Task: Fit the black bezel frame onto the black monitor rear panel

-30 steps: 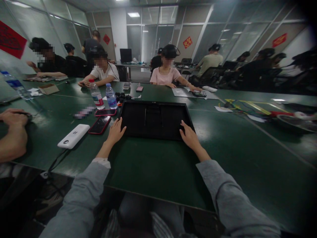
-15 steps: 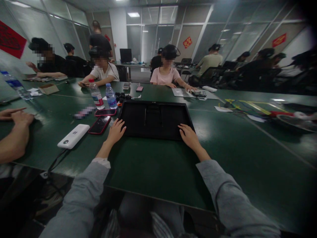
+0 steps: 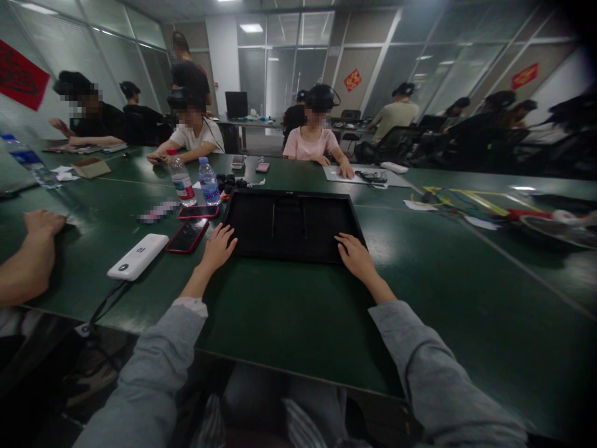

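Two grey sleeves [image 3: 149,367], laid over the near edge of a green table [image 3: 289,323]. One left hand [image 3: 220,246], fingers extended and slightly parted, at the near left corner of a black panel [image 3: 321,227]. One right hand [image 3: 355,255], spread likewise, fingertips over the panel near its right end. The panel (dark, with a raised rim and two thin upright lines at mid-width) lies flat on the table, between the hands and beyond their wrists. Left of it: one white power bank [image 3: 138,257], corded; two phones, the nearer phone [image 3: 187,236] red-edged, the farther phone [image 3: 199,212] just beside two bottles, one red-capped bottle [image 3: 186,190] and one blue-capped bottle [image 3: 211,190]. At the left edge, one co-worker's forearm [image 3: 28,267] on the table. Right, well apart: yellow strips [image 3: 480,202]. Across the table: one person in pink [image 3: 310,144], a hand on a pale sheet [image 3: 336,175]; one person in white [image 3: 203,137]. Farthest: one monitor [image 3: 237,104].
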